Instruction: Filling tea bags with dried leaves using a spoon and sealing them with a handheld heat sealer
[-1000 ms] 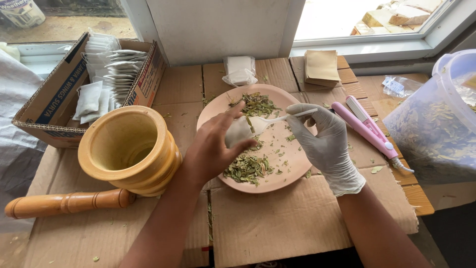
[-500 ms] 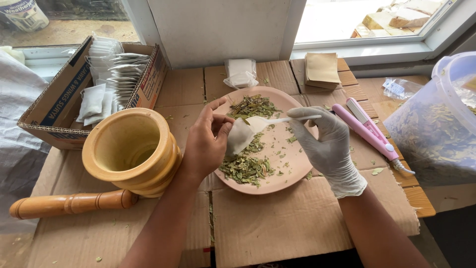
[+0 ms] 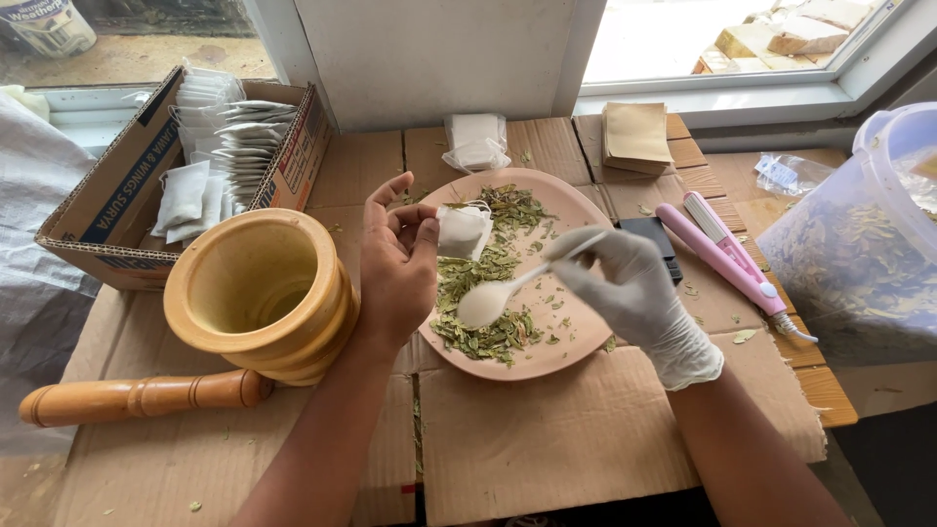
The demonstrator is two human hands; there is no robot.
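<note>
Spoon (image 3: 508, 290) lowered into leaves (image 3: 488, 332); handle runs up-right toward right hand (image 3: 625, 288).

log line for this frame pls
left hand: holds small white bag | right hand: holds white spoon over dried leaves | pink plate

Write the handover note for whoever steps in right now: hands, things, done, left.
Left hand, bare: pinches a small white tea bag above the pink plate.
Right hand, gloved: holds a white spoon, bowl down by the dried leaves on the plate.
Done: filled bags stacked in the cardboard box.
Left: the held bag looks unfilled; leaves remain on the plate. Wooden mortar and pestle sit unused at left.
</note>
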